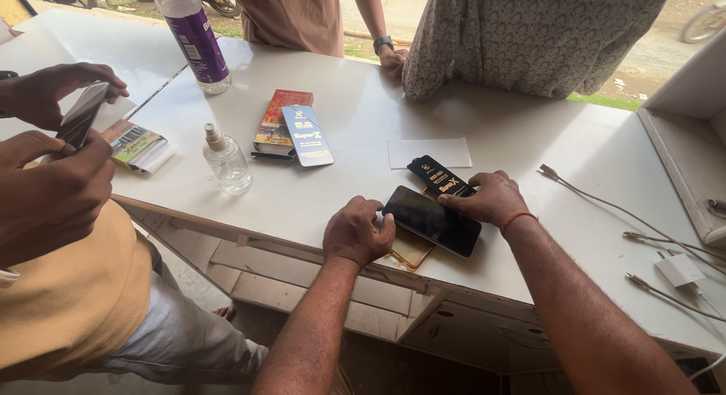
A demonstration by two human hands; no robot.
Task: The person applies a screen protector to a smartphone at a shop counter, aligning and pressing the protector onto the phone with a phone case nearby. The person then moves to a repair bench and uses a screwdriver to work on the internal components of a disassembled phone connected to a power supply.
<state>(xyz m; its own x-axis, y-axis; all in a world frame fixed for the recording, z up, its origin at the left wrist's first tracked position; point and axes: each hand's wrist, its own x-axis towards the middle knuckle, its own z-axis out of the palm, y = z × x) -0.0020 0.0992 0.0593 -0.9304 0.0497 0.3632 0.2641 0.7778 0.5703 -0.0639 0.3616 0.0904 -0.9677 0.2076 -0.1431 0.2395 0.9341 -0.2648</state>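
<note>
two hands press a dark phone (432,220) flat: left hand (357,232) fisted at its edge, right hand (488,199) fingers spread on top; overhanging the worktop (355,123) edge, it may slip.

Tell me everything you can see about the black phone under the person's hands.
The black smartphone is a thin, glossy slab, its dark screen facing up and unlit. It lies flat and diagonal near the front edge of the white counter, partly over a tan case. The left hand presses its left end; the right hand holds its upper edge.
</note>
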